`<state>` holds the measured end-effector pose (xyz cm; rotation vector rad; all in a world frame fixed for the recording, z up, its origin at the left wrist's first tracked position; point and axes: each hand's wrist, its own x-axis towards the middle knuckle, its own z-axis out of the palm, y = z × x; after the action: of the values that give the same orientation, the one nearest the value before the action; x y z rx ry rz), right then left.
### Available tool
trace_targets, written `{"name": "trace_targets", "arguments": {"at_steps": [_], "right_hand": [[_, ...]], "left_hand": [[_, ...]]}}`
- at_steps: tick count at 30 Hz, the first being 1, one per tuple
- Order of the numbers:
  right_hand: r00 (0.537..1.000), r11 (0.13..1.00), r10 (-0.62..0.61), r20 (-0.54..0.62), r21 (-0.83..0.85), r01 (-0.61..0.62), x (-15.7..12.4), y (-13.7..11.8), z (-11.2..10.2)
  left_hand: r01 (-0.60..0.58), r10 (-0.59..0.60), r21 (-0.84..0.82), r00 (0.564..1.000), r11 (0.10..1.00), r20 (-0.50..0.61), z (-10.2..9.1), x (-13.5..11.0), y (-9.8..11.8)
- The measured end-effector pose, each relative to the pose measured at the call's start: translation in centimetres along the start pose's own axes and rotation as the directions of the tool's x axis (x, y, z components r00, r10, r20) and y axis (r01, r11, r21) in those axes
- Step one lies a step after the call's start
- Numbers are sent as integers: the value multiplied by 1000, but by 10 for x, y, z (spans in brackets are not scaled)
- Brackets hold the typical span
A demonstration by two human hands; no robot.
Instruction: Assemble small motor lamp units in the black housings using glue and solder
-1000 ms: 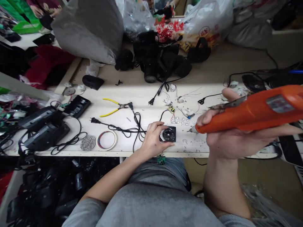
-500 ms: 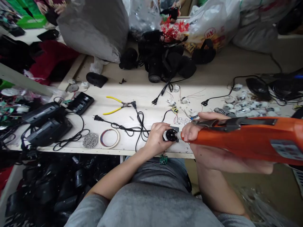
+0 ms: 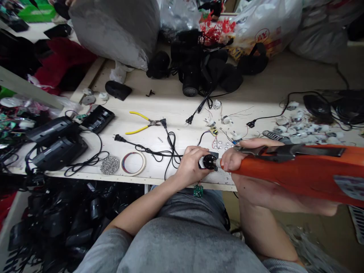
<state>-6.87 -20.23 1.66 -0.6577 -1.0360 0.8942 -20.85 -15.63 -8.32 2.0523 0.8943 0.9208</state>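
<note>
My left hand (image 3: 191,165) is closed around a small black square part with a round centre (image 3: 209,161), holding it on the white table (image 3: 176,117) near the front edge. My right hand (image 3: 256,159) grips a large orange electric screwdriver (image 3: 298,172), its tip pressed against the right side of that part. A small green circuit board (image 3: 198,190) hangs on wires just below the table edge. Several small silver screws (image 3: 223,144) lie just behind the part.
Yellow-handled pliers (image 3: 142,123), black power cords (image 3: 167,148), a tape ring (image 3: 133,163) and a pile of small metal bits (image 3: 109,165) lie to the left. Black housings (image 3: 57,142) crowd the left edge. Bags and black devices (image 3: 196,64) fill the back; white parts litter the right.
The screwdriver came down and left from mid-air until its tip met the black part. My left hand kept its hold on the part. The view shifted slightly.
</note>
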Motion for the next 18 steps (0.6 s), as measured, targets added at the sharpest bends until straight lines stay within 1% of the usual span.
{"name": "trace_targets", "arguments": {"at_steps": [3, 7, 9, 11, 16, 18], "right_hand": [[1000, 1000, 6, 10, 19, -6, 3, -1, -3], [994, 1000, 23, 106, -9, -22, 10, -3, -11], [992, 1000, 11, 124, -28, -8, 12, -2, -11], [994, 999, 6, 112, -54, 0, 11, -2, -7], [1000, 987, 3, 3, -160, -2, 3, -1, 1], [1000, 981, 23, 6, -192, -21, 1, 0, 0]], "left_hand": [[-1, 1, -3, 1000, 1000, -4, 1, -1, -2], [7, -7, -1, 1000, 1000, -10, 1, -1, -2], [12, -12, 0, 1000, 1000, -7, 1, -1, -1], [20, -20, 2, 1000, 1000, 2, 0, -1, 1], [39, -39, -10, 999, 999, 15, -3, 2, 4], [66, -66, -5, 997, 998, 30, -4, 3, 4]]}}
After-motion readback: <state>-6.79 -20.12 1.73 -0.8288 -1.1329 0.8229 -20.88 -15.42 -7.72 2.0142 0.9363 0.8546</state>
